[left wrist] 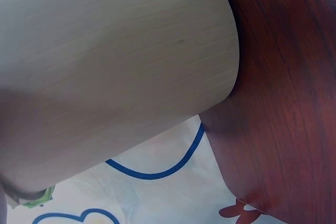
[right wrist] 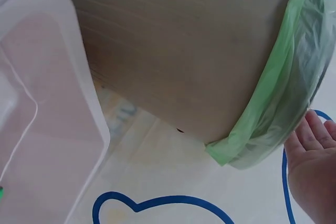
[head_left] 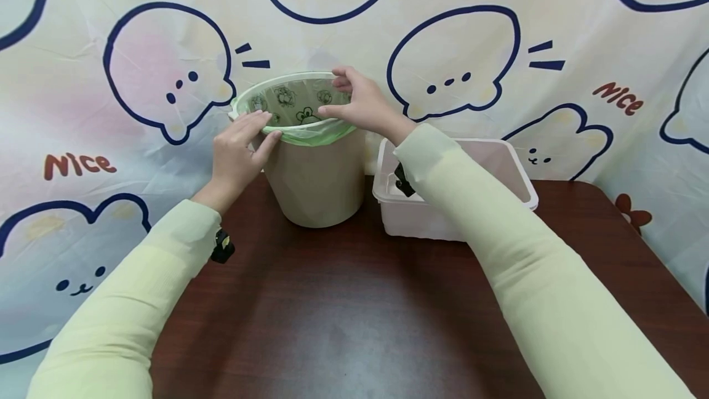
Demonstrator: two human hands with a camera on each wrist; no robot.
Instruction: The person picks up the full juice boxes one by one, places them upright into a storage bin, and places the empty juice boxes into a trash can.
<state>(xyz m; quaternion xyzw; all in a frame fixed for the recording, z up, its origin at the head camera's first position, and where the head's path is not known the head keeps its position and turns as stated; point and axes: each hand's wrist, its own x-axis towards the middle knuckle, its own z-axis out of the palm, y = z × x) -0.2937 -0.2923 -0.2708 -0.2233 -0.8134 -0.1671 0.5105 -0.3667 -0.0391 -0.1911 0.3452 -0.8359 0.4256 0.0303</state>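
A beige trash can (head_left: 318,183) stands on the table, lined with a green trash bag (head_left: 321,135) folded over its rim. Dark cartoon drawings show on the can's inside through the bag. At the front left of the rim is my left hand (head_left: 235,149), fingers over the edge and thumb outside, nearly straight. My right hand (head_left: 362,103) is at the right side of the rim, thumb and fingers spread. In the right wrist view its fairly straight fingers touch the bag's edge. The left wrist view is filled mostly by the can's side (left wrist: 121,66); the left hand is almost hidden there.
A pale pink plastic bin (head_left: 421,217) stands right of the can, partly behind my right forearm. A white string (right wrist: 35,106) lies inside it. Behind the dark wood table (head_left: 343,313) hangs a cartoon-printed cloth (head_left: 310,42).
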